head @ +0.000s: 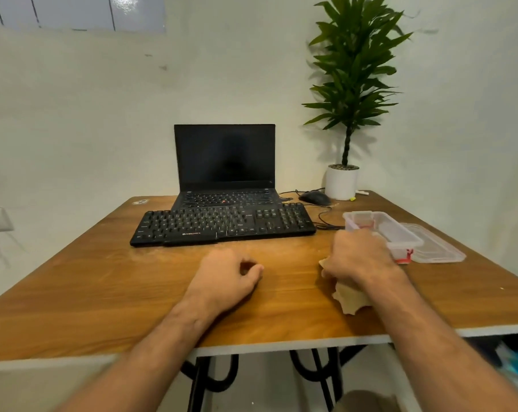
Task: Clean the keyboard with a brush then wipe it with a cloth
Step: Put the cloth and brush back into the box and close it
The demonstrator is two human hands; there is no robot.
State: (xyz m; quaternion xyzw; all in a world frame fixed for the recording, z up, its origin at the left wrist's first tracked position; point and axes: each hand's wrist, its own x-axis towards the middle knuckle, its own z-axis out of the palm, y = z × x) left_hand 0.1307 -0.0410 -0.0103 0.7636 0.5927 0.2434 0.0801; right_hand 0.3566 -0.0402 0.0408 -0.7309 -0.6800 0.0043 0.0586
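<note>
Right hand (pixel 359 257) grips beige cloth (pixel 351 295); left hand (pixel 225 278) rests loosely curled, empty, on table (pixel 103 278). Zebronics keyboard (pixel 222 226) just ahead of both hands. No brush seen. Risk: dragging cloth snags plastic container (pixel 384 230) touching right hand.
</note>
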